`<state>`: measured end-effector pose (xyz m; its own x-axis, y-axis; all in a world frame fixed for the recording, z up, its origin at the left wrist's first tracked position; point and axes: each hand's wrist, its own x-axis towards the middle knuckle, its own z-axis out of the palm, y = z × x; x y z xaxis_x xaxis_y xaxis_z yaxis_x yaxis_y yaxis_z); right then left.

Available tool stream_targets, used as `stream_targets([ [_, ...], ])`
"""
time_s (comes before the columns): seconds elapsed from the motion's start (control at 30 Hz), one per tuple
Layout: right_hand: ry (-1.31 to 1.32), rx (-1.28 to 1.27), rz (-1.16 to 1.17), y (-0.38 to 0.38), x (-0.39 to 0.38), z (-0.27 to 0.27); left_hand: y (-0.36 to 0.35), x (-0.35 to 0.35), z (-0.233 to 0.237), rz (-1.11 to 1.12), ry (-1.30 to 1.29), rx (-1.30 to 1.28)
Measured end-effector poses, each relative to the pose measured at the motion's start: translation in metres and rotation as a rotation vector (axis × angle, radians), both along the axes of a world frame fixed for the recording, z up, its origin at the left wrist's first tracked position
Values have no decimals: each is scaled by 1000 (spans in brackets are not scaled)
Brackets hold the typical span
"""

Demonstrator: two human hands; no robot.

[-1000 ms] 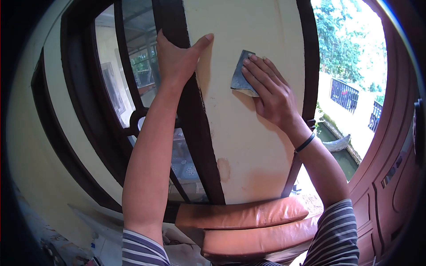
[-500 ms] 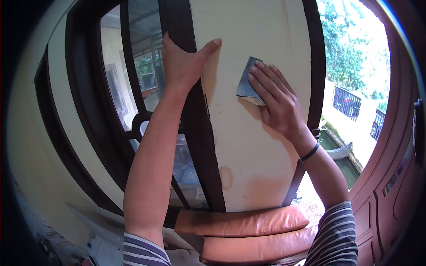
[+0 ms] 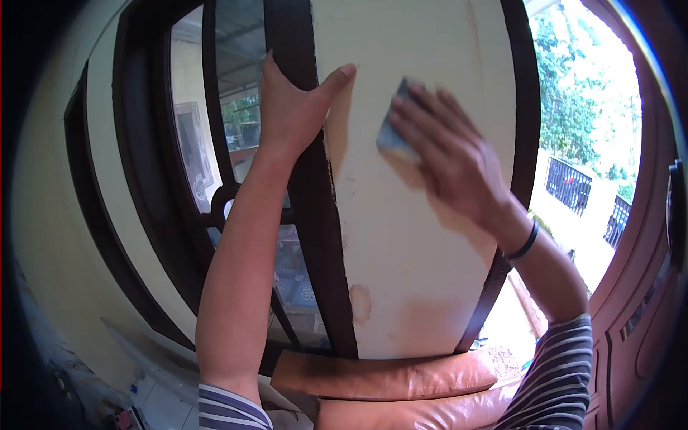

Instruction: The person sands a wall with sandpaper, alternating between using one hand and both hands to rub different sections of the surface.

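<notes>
Against the cream wall panel [image 3: 416,287], my right hand [image 3: 455,154] presses a grey-blue sheet [image 3: 393,136], which looks folded, with a pale underside at its lower edge. Motion blurs the fingers and the sheet. My left hand [image 3: 295,107] rests on the dark window frame [image 3: 294,43], its thumb stretched out over the wall and its other fingers mostly hidden around the frame. A brownish patch [image 3: 360,304] marks the lower part of the panel.
Below the panel are orange-brown cushions [image 3: 401,376]. On the left is a glass window [image 3: 240,79] with dark bars. A reddish-brown carved door [image 3: 631,287] stands at the right, beside a bright opening with a fence [image 3: 568,185] and trees outside.
My right hand and the sheet have shifted slightly left on the panel, and are now blurred. My left hand keeps its place on the frame. The view has shifted slightly.
</notes>
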<state>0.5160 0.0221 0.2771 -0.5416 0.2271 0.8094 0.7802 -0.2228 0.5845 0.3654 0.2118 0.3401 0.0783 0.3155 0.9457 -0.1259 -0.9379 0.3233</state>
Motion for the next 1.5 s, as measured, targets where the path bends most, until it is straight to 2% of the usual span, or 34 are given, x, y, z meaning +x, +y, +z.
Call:
stream_targets([
  [0.1,-41,167,-4,5,10,60,-2,-6,-13,-98,-19,-22],
  [0.13,71,171,64,10,13,78,-5,-9,-21,-136,-20,-47],
  [0.23,29,-5,149,20,3,77,-16,-20,-50,-180,-15,8],
  [0.27,-231,-53,35,19,-5,63,-18,-24,-62,-188,-1,-2],
  [0.3,-279,-131,97,28,-6,52,-18,-27,-75,-198,2,-13],
  [0.37,-347,-150,74,25,0,67,-21,-30,-92,-196,-5,-21],
  [0.4,33,-321,232,29,7,83,-23,-31,-100,-184,-3,-20],
  [0.47,-141,-39,127,13,-4,109,-28,-31,-114,-209,-8,-31],
  [0.57,271,-188,119,29,-8,74,-30,-36,-129,-258,-14,-36],
  [0.6,-164,-10,172,44,-2,58,-25,-38,-133,-243,-9,-14],
  [0.7,-346,-238,109,37,-15,13,-17,-49,-144,-209,-9,-3],
  [0.77,-238,-119,181,28,-1,41,-19,-55,-153,-227,-9,-47],
  [0.83,-8,55,147,15,10,64,-24,-57,-163,-281,-15,-120],
  [0.9,-19,26,223,17,6,43,-18,-57,-182,-296,5,-137],
  [0.97,-57,-308,300,31,-4,-20,-16,-59,-195,-310,-2,-165],
  [1.03,-130,-505,197,18,-15,-71,-18,-63,-202,-329,-7,-208],
  [1.07,-230,-485,192,23,-12,-71,-18,-63,-205,-317,-2,-190],
  [1.17,11,-209,181,3,7,-19,-21,-60,-212,-257,3,-137],
  [1.2,77,-29,149,-8,9,-8,-26,-59,-214,-215,7,-116],
  [1.23,139,149,112,-16,12,-5,-30,-57,-217,-174,10,-96],
  [1.27,68,164,39,-12,14,-20,-30,-57,-220,-126,29,-24],
  [1.3,79,-16,162,-8,15,-48,-31,-58,-223,-93,27,22],
  [1.33,181,-197,119,-8,0,-85,-32,-59,-223,-64,22,79],
  [1.4,256,-577,332,-5,1,-174,-37,-60,-224,37,-41,195],
  [1.43,77,-541,140,-16,-7,-212,-43,-65,-235,5,-16,170],
  [1.5,195,-539,155,-33,-3,-245,-54,-75,-260,-73,21,142],
])
